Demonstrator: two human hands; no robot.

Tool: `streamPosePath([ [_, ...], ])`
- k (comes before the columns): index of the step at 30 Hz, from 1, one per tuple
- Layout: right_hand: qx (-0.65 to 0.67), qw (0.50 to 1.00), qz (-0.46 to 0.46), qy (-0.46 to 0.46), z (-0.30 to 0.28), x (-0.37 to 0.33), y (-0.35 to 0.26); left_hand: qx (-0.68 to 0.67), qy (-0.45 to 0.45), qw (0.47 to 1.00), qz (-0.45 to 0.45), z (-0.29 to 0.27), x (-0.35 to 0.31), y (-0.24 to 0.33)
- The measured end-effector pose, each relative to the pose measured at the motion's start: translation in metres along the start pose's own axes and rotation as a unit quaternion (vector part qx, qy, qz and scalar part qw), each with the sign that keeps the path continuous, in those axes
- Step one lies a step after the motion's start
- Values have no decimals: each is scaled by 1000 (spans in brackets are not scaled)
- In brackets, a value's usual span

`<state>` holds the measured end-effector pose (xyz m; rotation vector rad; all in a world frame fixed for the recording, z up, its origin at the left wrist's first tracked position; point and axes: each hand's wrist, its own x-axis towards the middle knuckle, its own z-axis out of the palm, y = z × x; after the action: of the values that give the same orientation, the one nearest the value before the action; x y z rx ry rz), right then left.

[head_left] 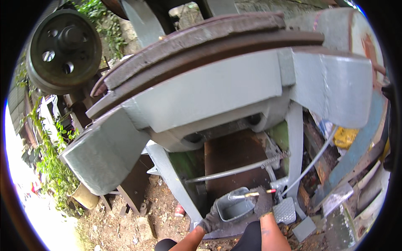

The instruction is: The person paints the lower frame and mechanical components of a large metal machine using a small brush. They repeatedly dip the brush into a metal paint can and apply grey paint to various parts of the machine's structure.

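Note:
In front of my knees, my left hand (212,219), in a dark grey glove, grips the left side of a grey-smeared open tub (221,212). Grey paint (238,209) lies in the bottom of the tub. My right hand (263,202), gloved too, is closed around a paintbrush (251,194) at the tub's right side. The brush lies nearly level over the far rim, its bristle end to the left and the red tip of its handle to the right. Beyond both hands rises a large machine frame (213,92) coated in grey.
A grey bar (234,171) crosses the frame's opening just beyond the tub. Right of my right hand is a textured foot pedal (284,210) with a bent rod (313,162). A wheel (65,50) stands far left, and a red-and-white can (179,210) lies on the dirt.

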<state>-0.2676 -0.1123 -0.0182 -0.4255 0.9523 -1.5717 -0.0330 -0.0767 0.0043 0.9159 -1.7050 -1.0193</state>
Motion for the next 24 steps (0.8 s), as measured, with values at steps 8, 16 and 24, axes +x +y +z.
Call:
streamPosePath([
  [8,-16,992,55,-109,33,-46,-63,-122,-10,991,-57,13,-6,104],
  [16,-113,959,-37,-257,52,-114,-46,36,29,999,-1,-46,-61,161],
  [24,193,924,260,-202,109,-138,-54,195,97,976,22,-120,-140,196],
])
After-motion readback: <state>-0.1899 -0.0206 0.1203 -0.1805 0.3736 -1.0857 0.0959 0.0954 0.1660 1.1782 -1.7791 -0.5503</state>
